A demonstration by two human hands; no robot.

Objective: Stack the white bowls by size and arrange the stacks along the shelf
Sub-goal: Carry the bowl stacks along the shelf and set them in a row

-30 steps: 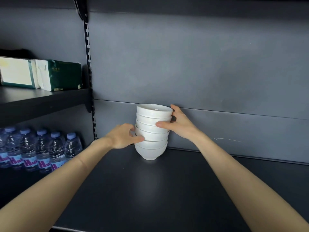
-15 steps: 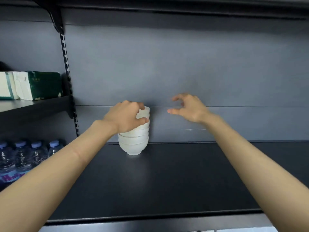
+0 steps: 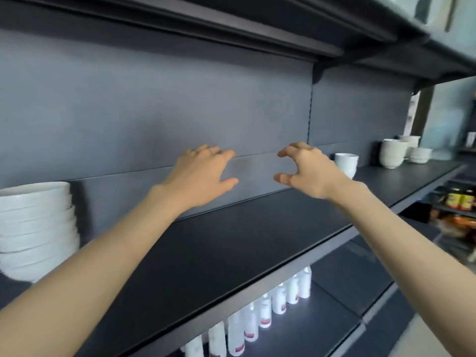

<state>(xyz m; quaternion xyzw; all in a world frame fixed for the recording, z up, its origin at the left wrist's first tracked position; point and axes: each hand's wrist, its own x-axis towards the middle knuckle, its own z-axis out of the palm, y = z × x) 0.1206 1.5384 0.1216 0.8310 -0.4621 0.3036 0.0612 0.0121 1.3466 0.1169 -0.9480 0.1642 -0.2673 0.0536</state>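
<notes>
White bowls stand in separate groups along one long dark shelf (image 3: pixel 231 256), all toward its back edge.

- Shelf: runs from lower left to far right, backed by a dark grey back panel (image 3: pixel 154 112). The middle stretch between the groups is bare board.
- Left stack (image 3: pixel 36 228): several wide bowls nested upright at the shelf's left end, partly cut off by the frame. Blurred, so the count is uncertain.
- Left hand (image 3: pixel 203 176): raised over the shelf's back edge, near the middle. Its fingers are loosely extended with the thumb out, and it holds nothing.
- Right hand (image 3: pixel 306 171): just beside the left, apart from it. Its fingers are bent like a claw, with a wide gap to the thumb, and it grips nothing.
- Small stack (image 3: pixel 346 163): deep bowls directly behind the right hand, partly hidden by it. I can't tell whether the hand touches them.
- Far stacks: a taller pile (image 3: pixel 391 153) and a lower pile (image 3: pixel 419 155) stand close together near the shelf's right end.
- Below the shelf: a row of white bottles (image 3: pixel 257 315) with red labels.
- Far right, lower level: yellow-labelled jars (image 3: pixel 461 199).
</notes>
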